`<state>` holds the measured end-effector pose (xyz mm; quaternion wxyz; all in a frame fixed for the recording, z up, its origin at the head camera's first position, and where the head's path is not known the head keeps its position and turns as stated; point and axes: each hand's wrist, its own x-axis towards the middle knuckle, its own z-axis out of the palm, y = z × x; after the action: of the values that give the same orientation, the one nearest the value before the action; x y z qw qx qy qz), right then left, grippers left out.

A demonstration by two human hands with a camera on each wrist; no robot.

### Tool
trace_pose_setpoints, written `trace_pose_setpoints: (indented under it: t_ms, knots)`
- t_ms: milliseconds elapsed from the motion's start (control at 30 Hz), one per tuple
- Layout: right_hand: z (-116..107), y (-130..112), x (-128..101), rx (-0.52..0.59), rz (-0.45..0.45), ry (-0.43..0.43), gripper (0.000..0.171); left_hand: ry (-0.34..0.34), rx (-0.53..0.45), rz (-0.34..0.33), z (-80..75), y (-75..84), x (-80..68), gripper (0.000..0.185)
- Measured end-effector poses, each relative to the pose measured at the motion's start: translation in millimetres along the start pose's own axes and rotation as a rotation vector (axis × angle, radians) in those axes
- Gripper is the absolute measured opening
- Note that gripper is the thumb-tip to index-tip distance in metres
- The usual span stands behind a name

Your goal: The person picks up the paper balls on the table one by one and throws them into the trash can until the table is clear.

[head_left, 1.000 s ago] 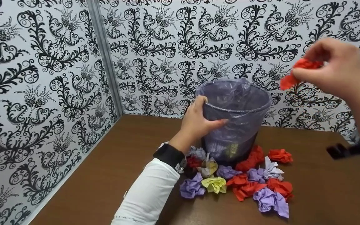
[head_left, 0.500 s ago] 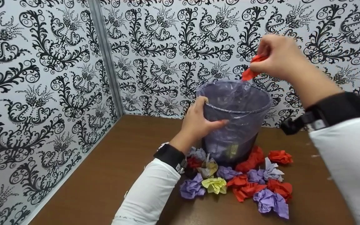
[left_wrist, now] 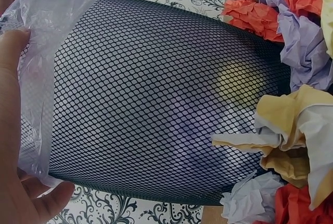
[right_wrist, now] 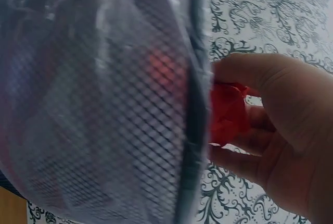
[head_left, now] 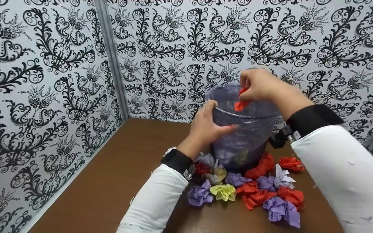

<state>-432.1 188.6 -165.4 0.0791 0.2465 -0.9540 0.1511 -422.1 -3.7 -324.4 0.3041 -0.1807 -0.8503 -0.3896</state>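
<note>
A dark mesh wastebasket (head_left: 238, 145) lined with a clear plastic bag (head_left: 254, 124) stands on the brown table. My left hand (head_left: 204, 124) grips its rim on the left, thumb along the outside over the liner. Pinched in my right hand (head_left: 261, 85) is a crumpled red paper (head_left: 241, 105), its lower end inside the basket's mouth. The right wrist view has the red paper (right_wrist: 226, 114) between thumb and fingers, partly behind the rim. Through the mesh in the left wrist view, blurred yellow paper (left_wrist: 239, 83) and purplish shapes show inside the basket.
Several crumpled papers lie around the basket's base and in front of it: purple (head_left: 200, 193), yellow (head_left: 223, 192), red (head_left: 291, 164) and white (head_left: 283, 177). A patterned wall (head_left: 160, 48) rises behind the table (head_left: 125, 168), with another on the left.
My right hand has come left and then down with the red paper, from the right of the basket into its opening. The left hand stays on the rim.
</note>
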Motion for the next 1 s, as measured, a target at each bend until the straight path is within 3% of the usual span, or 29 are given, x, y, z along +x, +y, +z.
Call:
trace_pose_setpoints:
  t_ms: [300, 600, 833, 1000]
  knots:
    - [12, 2, -5, -0.006, -0.059, -0.046, 0.036, 0.0, 0.005, 0.007, -1.4, 0.3, -0.2, 0.084]
    - [-7, 13, -31, 0.0, -0.049, -0.016, 0.038, -0.002, 0.001, 0.0, -1.3, 0.3, 0.0, 0.084]
    - [-25, 51, -58, 0.018, -0.004, 0.078, 0.038, 0.004, 0.022, -0.001, -1.0, -0.7, -0.3, 0.086]
    - [-18, 94, -76, 0.031, 0.053, 0.119, 0.041, -0.007, 0.012, -0.008, -0.5, -0.6, -0.8, 0.085]
